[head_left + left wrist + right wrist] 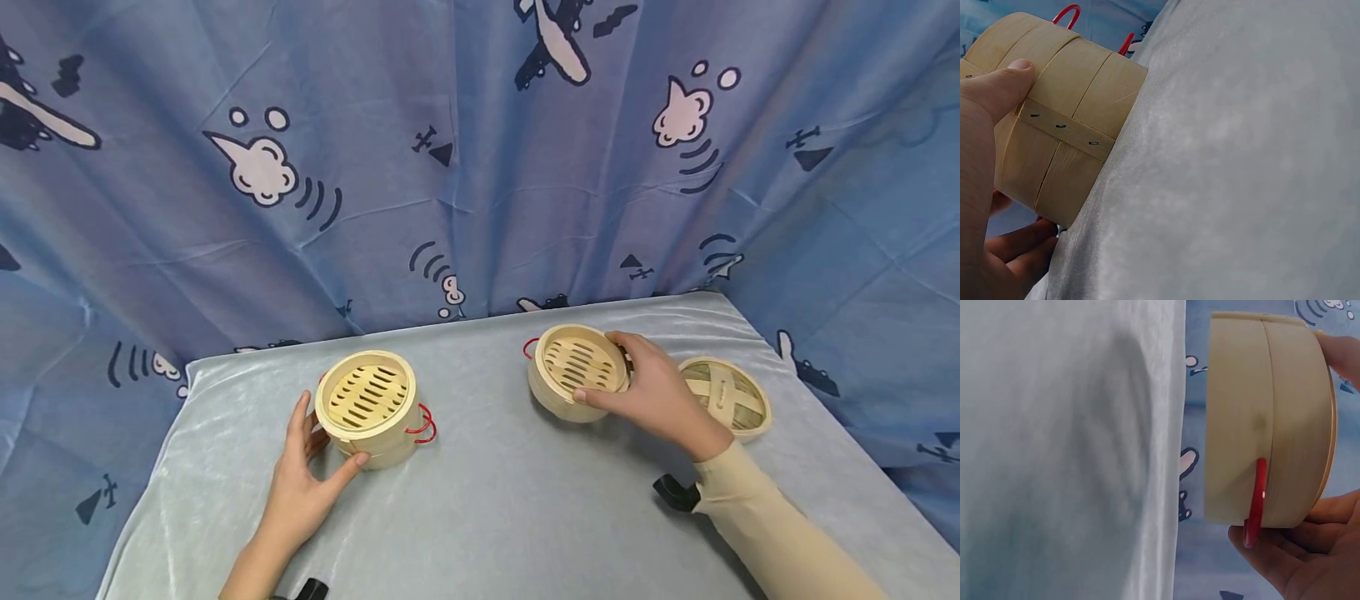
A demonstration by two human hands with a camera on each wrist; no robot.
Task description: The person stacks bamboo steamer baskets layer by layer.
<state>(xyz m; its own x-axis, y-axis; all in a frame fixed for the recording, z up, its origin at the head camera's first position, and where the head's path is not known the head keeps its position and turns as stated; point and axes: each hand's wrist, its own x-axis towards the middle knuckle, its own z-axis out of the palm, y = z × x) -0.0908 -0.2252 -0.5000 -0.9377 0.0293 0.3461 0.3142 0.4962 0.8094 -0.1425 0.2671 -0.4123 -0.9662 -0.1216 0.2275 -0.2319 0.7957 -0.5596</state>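
Left hand (302,483) curls round a steamer stack (372,407), right hand (654,390) grips a lifted basket (573,373), wide cloth (480,467) between, table edge (465,327) behind.

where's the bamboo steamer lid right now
In the head view, the bamboo steamer lid lies on the right side of the grey cloth, partly hidden by the right hand holding a slatted steamer basket.

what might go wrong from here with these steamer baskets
The raised basket could slip: the right hand grips it from one side, with a gap beneath it. The lid lies on the cloth near that hand's wrist, so a sideways sweep might knock it. The red loops on the stack stick out toward the raised basket and might snag it if it comes across low.
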